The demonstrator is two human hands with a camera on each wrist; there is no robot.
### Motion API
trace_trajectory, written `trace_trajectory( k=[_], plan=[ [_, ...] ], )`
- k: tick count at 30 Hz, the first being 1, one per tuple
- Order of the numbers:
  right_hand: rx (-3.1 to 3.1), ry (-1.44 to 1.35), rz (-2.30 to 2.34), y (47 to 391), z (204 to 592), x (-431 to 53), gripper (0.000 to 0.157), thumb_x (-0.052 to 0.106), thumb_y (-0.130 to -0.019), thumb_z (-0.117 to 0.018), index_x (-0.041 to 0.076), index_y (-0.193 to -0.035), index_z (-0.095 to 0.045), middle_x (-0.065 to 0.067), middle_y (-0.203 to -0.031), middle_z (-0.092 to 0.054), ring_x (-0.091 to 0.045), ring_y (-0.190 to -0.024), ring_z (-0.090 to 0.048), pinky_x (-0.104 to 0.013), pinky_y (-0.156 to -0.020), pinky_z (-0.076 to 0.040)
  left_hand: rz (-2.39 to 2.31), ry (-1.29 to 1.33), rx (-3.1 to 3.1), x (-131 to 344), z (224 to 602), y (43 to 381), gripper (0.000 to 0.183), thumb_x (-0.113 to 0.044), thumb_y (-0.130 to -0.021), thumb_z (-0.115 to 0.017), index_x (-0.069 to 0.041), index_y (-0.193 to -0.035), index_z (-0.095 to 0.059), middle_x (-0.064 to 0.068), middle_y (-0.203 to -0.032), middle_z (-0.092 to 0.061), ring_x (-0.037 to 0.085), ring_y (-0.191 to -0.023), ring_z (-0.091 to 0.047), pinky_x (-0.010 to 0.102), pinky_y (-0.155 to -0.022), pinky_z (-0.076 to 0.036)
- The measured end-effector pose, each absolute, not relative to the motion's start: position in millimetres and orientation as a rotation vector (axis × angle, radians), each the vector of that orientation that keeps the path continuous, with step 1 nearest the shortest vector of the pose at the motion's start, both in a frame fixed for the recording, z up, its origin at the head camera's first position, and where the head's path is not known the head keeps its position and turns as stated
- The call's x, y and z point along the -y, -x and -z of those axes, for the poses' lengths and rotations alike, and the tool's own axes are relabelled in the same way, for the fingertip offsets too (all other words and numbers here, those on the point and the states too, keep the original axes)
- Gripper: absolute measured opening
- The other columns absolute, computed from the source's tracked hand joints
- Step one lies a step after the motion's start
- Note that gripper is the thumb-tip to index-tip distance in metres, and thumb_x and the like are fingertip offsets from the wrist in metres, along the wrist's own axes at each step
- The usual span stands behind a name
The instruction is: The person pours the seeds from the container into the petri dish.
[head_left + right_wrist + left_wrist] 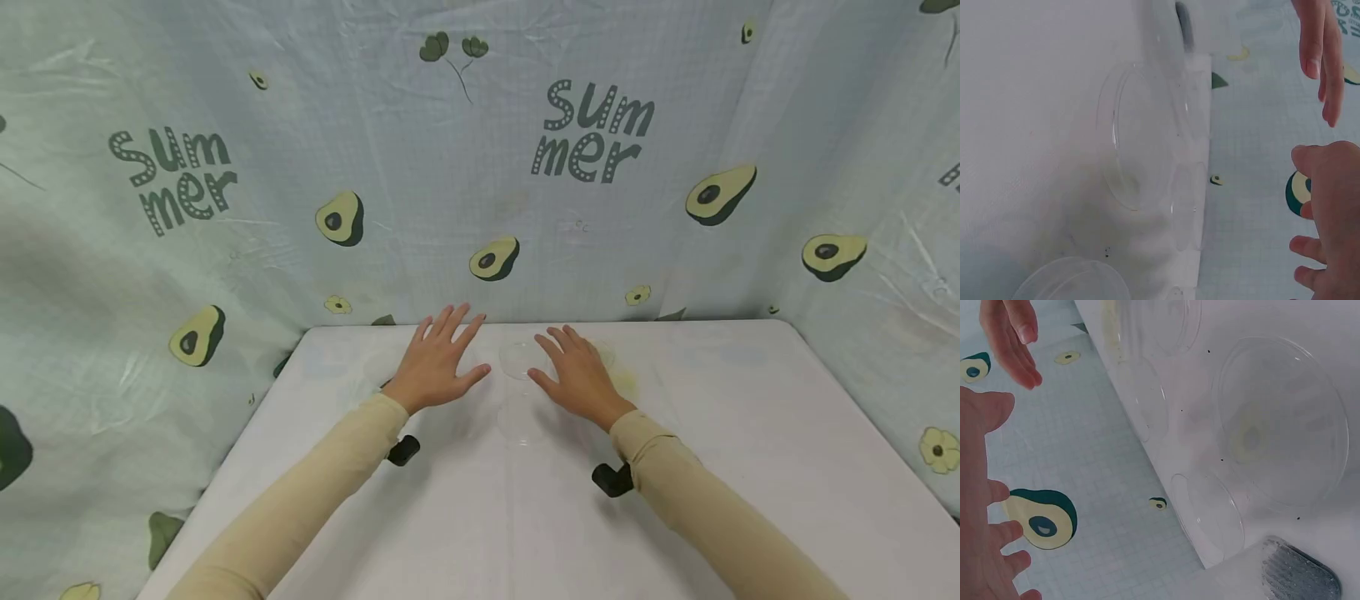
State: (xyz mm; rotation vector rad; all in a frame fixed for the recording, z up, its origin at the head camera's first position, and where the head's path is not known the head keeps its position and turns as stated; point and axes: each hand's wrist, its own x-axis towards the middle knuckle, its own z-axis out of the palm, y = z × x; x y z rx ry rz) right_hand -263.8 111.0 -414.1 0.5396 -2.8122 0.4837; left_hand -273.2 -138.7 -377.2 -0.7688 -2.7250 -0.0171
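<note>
Both hands hover over the white table with fingers spread and hold nothing. My left hand (437, 360) is above the back left part, palm down, thumb toward the middle. The right hand (579, 375) hangs opposite it, its fingers loosely bent. Below and between them lie clear, shallow round dishes that barely show against the table: one dish (523, 360) near the back edge and another dish (517, 421) nearer me. The left wrist view shows a large round dish (1291, 412) and smaller dishes along the edge, such as one dish (1213, 515). In the right wrist view stands a tilted-looking dish (1141, 134).
A clear item with a dark grey rough end (1300, 575) lies by the dishes. A yellowish patch (626, 383) shows beside the right hand. A curtain (420, 167) printed with avocados hangs behind the table's back edge. Each wrist carries a black device (403, 450).
</note>
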Motion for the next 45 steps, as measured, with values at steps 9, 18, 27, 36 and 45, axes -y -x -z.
trace_trajectory(
  k=[9,18,27,36,45],
  plan=[
    [2.776,-0.577,-0.52,268,418,-102,0.061,0.041,-0.094,-0.059,0.009,-0.144,-0.044,-0.017,-0.149,-0.043,-0.038,-0.145,-0.028,-0.055,-0.118,-0.024,-0.008,0.727,2.749,148,379,274,0.077,-0.06,-0.092,-0.048,-0.021,-0.154,-0.026,0.009,-0.16,-0.024,0.031,-0.149,-0.022,0.056,-0.117,-0.022],
    [2.759,-0.605,-0.561,271,420,-95,0.062,0.039,-0.094,-0.059,0.009,-0.146,-0.042,-0.017,-0.149,-0.042,-0.037,-0.145,-0.029,-0.055,-0.117,-0.024,-0.021,0.707,2.745,155,380,273,0.077,-0.06,-0.092,-0.048,-0.019,-0.153,-0.028,0.01,-0.16,-0.025,0.031,-0.148,-0.023,0.056,-0.117,-0.022],
    [2.735,-0.619,-0.577,271,422,-89,0.06,0.039,-0.095,-0.059,0.009,-0.144,-0.044,-0.016,-0.147,-0.045,-0.036,-0.144,-0.032,-0.054,-0.117,-0.027,-0.027,0.674,2.771,161,381,271,0.077,-0.06,-0.091,-0.048,-0.018,-0.153,-0.028,0.01,-0.16,-0.024,0.032,-0.148,-0.022,0.057,-0.117,-0.022],
    [2.704,-0.629,-0.593,273,427,-86,0.058,0.036,-0.095,-0.059,0.007,-0.143,-0.045,-0.017,-0.145,-0.048,-0.036,-0.142,-0.035,-0.053,-0.116,-0.029,-0.008,0.65,2.797,165,381,270,0.078,-0.061,-0.092,-0.047,-0.019,-0.154,-0.027,0.009,-0.161,-0.023,0.031,-0.149,-0.02,0.057,-0.118,-0.021],
    [2.725,-0.633,-0.589,276,428,-81,0.058,0.037,-0.096,-0.058,0.008,-0.144,-0.044,-0.016,-0.146,-0.046,-0.035,-0.143,-0.033,-0.054,-0.116,-0.028,-0.003,0.629,2.794,170,383,270,0.078,-0.06,-0.091,-0.049,-0.018,-0.154,-0.027,0.01,-0.161,-0.023,0.032,-0.149,-0.02,0.057,-0.119,-0.019]
  ],
)
